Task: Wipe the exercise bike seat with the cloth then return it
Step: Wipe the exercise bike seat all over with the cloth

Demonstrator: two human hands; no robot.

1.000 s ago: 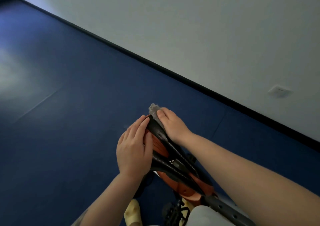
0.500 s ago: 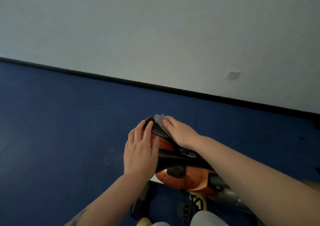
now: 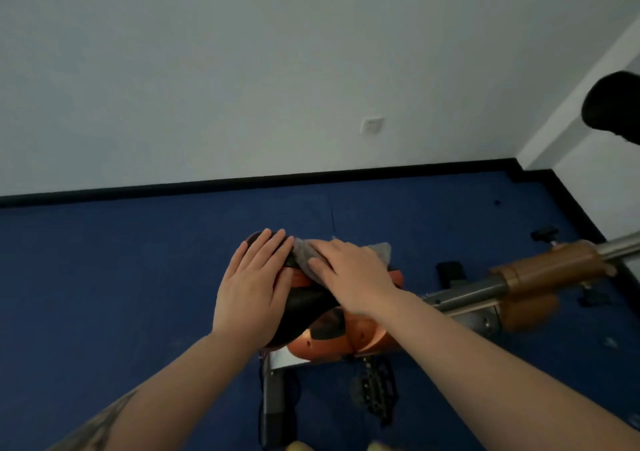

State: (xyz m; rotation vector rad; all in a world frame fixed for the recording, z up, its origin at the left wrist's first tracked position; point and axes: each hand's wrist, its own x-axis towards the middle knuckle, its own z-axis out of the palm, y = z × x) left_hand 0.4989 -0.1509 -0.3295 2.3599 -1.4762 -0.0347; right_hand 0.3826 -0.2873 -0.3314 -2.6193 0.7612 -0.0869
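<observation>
1. Head view: the left hand (image 3: 254,282) is lying flat with fingers together along the near side of the black seat (image 3: 304,307), bracing it and gripping nothing.
2. Head view: the right hand (image 3: 349,277) is pressing palm-down on the grey cloth (image 3: 304,255), fingers spread and not curled around it, so the cloth is being pinned against the seat's far upper surface, with a corner poking out beyond the knuckles.
3. Head view: the seat is sitting atop the orange bike body (image 3: 332,338), above the blue floor (image 3: 104,294).
4. Handling, as a judgement: the cloth is looking thin, soft and light, likely to bunch or slip under a sliding palm, so pinching a gathered fold would be holding it better; the seat is looking firm, padded and curved.
</observation>
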